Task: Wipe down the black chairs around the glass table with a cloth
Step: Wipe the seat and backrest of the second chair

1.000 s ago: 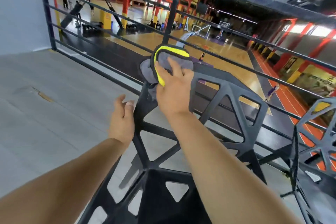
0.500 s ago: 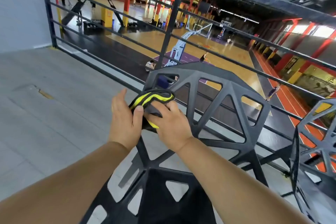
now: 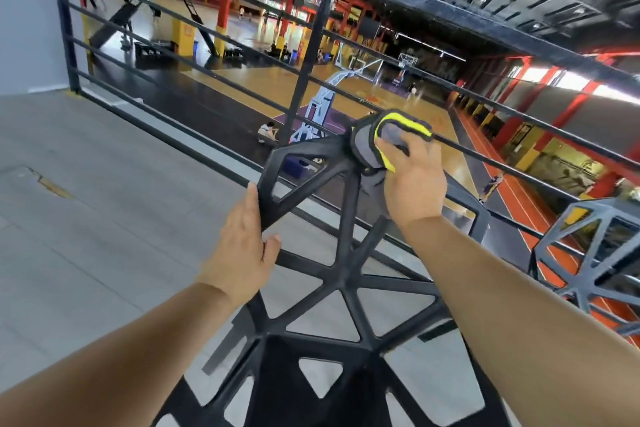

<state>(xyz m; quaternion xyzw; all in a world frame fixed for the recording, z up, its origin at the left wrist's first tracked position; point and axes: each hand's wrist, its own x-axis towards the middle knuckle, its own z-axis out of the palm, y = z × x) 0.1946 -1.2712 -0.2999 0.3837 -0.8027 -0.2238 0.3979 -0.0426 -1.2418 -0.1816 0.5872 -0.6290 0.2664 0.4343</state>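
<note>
A black chair (image 3: 346, 253) with a lattice of triangular openings fills the lower middle, its back facing me. My right hand (image 3: 414, 180) grips a grey cloth with a yellow and black edge (image 3: 381, 139) and holds it over the top rail of the chair back. My left hand (image 3: 242, 250) rests with straight fingers on the left edge of the chair back, thumb hooked on a strut. The glass table is out of view.
A second black lattice chair (image 3: 595, 253) stands at the right edge. A dark metal railing (image 3: 304, 80) runs just behind the chairs, with a basketball court far below. Grey floor (image 3: 104, 201) stretches to the left.
My right hand has carried the cloth up from the left side of the chair back to the middle of its top rail. My left hand has let go of the cloth and moved onto the chair's left edge.
</note>
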